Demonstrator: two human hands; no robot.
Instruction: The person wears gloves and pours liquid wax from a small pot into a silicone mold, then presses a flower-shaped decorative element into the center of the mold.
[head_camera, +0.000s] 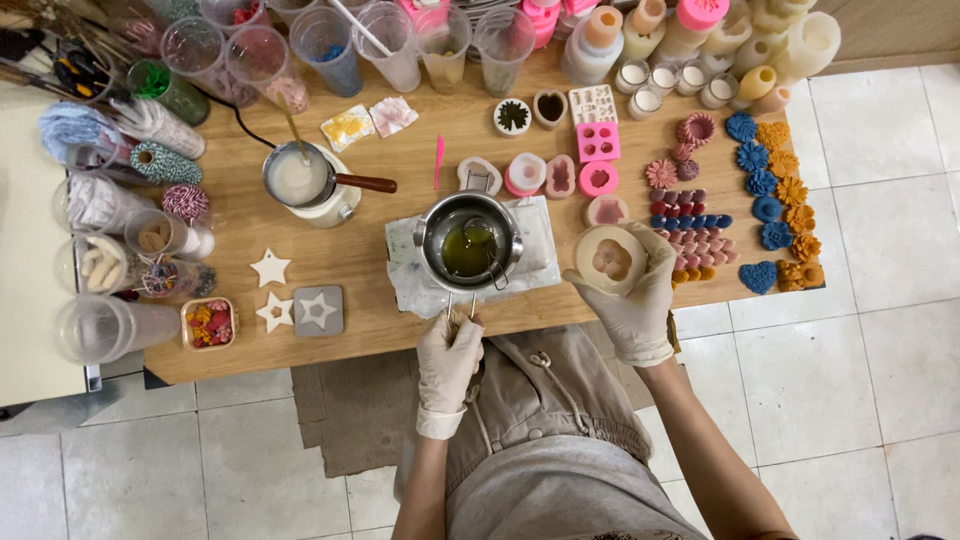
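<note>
On the wooden tabletop (400, 320), a steel melting pot (468, 240) sits at centre on a pale cloth (540, 270), holding clear yellow-green liquid. At six o'clock from it, the gloved left hand (447, 362) is clenched around the pot's thin wire handle (459, 303). At three o'clock from the pot, the gloved right hand (632, 300) grips a round cream silicone mould (610, 259) with a flower-shaped hollow, raised just above the tabletop edge. At ten o'clock from the pot stands a smaller saucepan (298, 178) of milky white wax. At twelve o'clock, clear plastic cups (325, 40) line the far edge. At two o'clock lie small blue, orange and pink flower-shaped pieces (775, 190).
</note>
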